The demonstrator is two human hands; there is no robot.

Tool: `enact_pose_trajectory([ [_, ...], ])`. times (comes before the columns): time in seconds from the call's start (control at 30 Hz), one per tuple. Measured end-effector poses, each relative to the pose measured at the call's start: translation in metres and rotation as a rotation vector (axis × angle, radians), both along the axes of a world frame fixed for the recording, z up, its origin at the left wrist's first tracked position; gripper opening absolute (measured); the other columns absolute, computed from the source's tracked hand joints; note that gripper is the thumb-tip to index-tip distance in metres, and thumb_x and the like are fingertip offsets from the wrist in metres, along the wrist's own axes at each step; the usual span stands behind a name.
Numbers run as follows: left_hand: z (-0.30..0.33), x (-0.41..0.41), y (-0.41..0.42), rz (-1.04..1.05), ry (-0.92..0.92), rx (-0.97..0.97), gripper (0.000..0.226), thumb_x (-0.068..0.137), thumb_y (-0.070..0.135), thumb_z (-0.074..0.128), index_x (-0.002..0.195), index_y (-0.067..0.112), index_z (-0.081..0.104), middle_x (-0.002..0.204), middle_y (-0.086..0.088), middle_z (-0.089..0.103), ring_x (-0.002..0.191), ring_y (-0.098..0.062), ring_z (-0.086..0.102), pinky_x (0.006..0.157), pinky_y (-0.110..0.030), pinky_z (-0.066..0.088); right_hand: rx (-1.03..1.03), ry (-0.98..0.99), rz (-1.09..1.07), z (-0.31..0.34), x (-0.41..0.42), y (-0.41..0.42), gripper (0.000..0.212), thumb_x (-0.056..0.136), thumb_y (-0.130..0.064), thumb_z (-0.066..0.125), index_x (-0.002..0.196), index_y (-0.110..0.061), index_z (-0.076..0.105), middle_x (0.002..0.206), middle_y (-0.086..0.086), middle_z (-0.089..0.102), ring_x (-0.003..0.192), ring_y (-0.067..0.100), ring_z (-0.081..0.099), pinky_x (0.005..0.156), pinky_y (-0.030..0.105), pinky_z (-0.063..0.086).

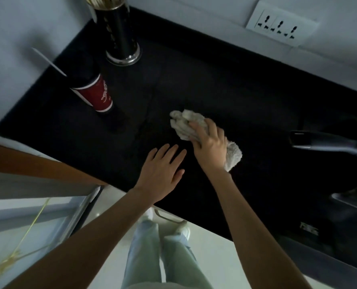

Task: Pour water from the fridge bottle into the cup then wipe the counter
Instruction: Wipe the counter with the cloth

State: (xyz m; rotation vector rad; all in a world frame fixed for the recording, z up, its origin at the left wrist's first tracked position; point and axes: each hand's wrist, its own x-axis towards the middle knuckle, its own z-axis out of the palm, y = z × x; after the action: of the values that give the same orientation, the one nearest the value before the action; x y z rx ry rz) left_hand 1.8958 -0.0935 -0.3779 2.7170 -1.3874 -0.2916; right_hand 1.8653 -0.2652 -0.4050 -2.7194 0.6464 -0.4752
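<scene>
A crumpled off-white cloth (183,124) lies on the black counter (246,97), and my right hand (210,140) grips it from above, pressing it down near the counter's middle. My left hand (163,172) rests flat beside it, fingers straight and spread, palm on the counter near the front edge. A red paper cup (96,94) with white markings stands upright at the left of the counter, well clear of both hands. No bottle is in view.
A tall black holder with sticks (121,38) stands at the back left behind the cup. A grey handle-like object (327,142) lies at the right. A wall socket (282,26) sits above the counter. A sink edge (350,201) shows at right.
</scene>
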Motion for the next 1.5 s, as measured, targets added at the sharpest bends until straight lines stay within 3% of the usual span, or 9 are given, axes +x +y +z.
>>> enact_pose_trajectory([
  [0.17,0.005,0.054,0.012,0.104,-0.053,-0.021,0.051,0.094,0.040,0.037,0.138,0.016,0.048,0.140,-0.011,0.051,0.131,-0.034,0.045,0.102,-0.051,0.041,0.033,0.063,-0.064,0.001,0.053,-0.026,0.046,0.087,-0.022,0.063,0.131,-0.033,0.053,0.138,0.007,0.046,0.107,0.035,0.051,0.086,0.050,0.048],
  [0.33,0.005,0.107,0.011,0.093,-0.040,0.053,0.058,0.095,0.041,0.043,0.147,0.017,0.032,0.150,-0.011,0.038,0.139,-0.033,0.034,0.107,-0.051,0.036,0.109,0.200,-0.145,0.012,0.127,-0.065,0.050,0.093,-0.032,0.055,0.141,-0.035,0.040,0.145,0.005,0.034,0.117,0.035,0.042,0.098,0.051,0.040],
  [0.47,-0.001,0.126,0.006,0.030,-0.007,0.133,0.059,0.098,0.046,0.035,0.151,0.023,0.019,0.158,-0.007,0.023,0.144,-0.030,0.023,0.111,-0.048,0.031,0.071,0.161,-0.165,0.012,0.119,-0.041,0.048,0.092,-0.029,0.057,0.137,-0.034,0.044,0.145,0.006,0.036,0.116,0.034,0.044,0.095,0.050,0.043],
  [0.6,-0.006,0.128,0.009,0.009,-0.031,0.101,0.056,0.092,0.042,0.043,0.143,0.018,0.042,0.149,-0.012,0.040,0.134,-0.037,0.039,0.101,-0.054,0.041,0.016,0.006,-0.085,-0.002,0.084,0.010,0.044,0.084,-0.019,0.066,0.124,-0.033,0.058,0.134,0.004,0.051,0.107,0.031,0.053,0.083,0.045,0.048],
  [0.7,-0.011,0.128,0.009,0.017,-0.030,0.059,0.055,0.090,0.040,0.051,0.139,0.016,0.046,0.145,-0.014,0.045,0.130,-0.039,0.044,0.097,-0.056,0.044,-0.008,-0.026,-0.079,-0.007,0.093,0.014,0.043,0.082,-0.018,0.066,0.122,-0.031,0.060,0.132,0.005,0.053,0.104,0.031,0.054,0.080,0.045,0.048],
  [1.0,-0.020,0.129,0.013,-0.039,-0.080,0.050,0.054,0.095,0.039,0.039,0.142,0.012,0.042,0.146,-0.017,0.042,0.130,-0.042,0.044,0.095,-0.059,0.044,-0.064,0.221,-0.071,0.005,0.247,-0.079,0.052,0.091,-0.028,0.052,0.141,-0.023,0.041,0.144,0.010,0.039,0.113,0.039,0.046,0.092,0.049,0.043],
  [1.27,-0.016,0.124,0.012,0.051,-0.001,0.015,0.055,0.094,0.040,0.041,0.145,0.020,0.038,0.152,-0.011,0.036,0.138,-0.036,0.036,0.105,-0.056,0.038,-0.084,0.071,0.029,-0.001,0.126,-0.020,0.045,0.090,-0.023,0.058,0.134,-0.026,0.049,0.138,0.013,0.046,0.109,0.036,0.052,0.085,0.048,0.046],
  [1.4,-0.019,0.123,0.013,0.072,0.000,-0.014,0.054,0.094,0.040,0.041,0.144,0.021,0.040,0.151,-0.009,0.038,0.138,-0.035,0.036,0.106,-0.056,0.037,-0.101,0.125,-0.154,-0.004,0.122,-0.078,0.050,0.089,-0.021,0.054,0.137,-0.021,0.046,0.140,0.017,0.044,0.105,0.044,0.051,0.084,0.053,0.047],
  [1.5,-0.021,0.122,0.015,0.059,-0.023,-0.040,0.052,0.095,0.039,0.044,0.143,0.019,0.042,0.150,-0.011,0.039,0.137,-0.037,0.037,0.106,-0.057,0.037,-0.031,0.214,-0.340,0.000,0.143,-0.142,0.054,0.092,-0.023,0.049,0.145,-0.022,0.035,0.145,0.016,0.035,0.114,0.044,0.044,0.094,0.053,0.040],
])
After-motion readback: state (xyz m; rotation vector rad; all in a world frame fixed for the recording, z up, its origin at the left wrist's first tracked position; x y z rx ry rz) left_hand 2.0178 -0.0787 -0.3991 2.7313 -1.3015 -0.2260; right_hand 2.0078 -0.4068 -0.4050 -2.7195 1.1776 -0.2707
